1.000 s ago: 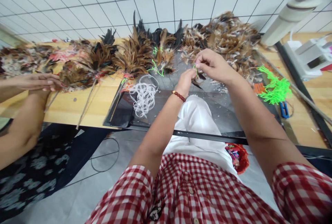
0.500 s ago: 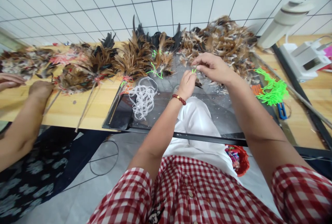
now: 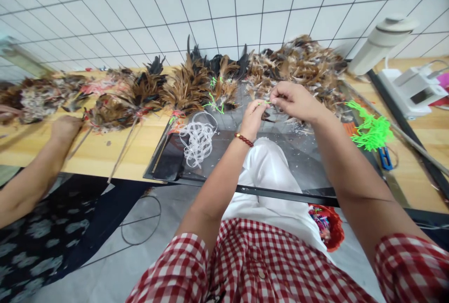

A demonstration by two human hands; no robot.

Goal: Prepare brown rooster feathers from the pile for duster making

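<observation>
My left hand (image 3: 253,120), with a beaded bracelet at the wrist, is pinched around a short bit of green yarn (image 3: 264,103). Close against it, my right hand (image 3: 293,100) pinches the other end of the yarn. Both hands are above the dark glass panel (image 3: 231,153). Whether a feather is also in the fingers is too small to tell. Beyond the hands lies a big heap of brown feathers (image 3: 305,62). Left of it rest feather bunches (image 3: 222,89) tied with green yarn. A tangle of clear plastic strip (image 3: 198,138) lies left of my left hand.
A bundle of bright green yarn (image 3: 372,127) sits at right beside a blue tool (image 3: 385,158). Behind are a white bottle (image 3: 382,43) and a white power strip (image 3: 403,90). A phone (image 3: 170,158) lies at the panel's left. At far left, a co-worker's hand (image 3: 66,130) is near feathers on sticks.
The view has tilted up a little. My fingertips have drawn closer together on the green yarn, which now runs flatter between them. The co-worker's other hand has moved left, partly out of view.
</observation>
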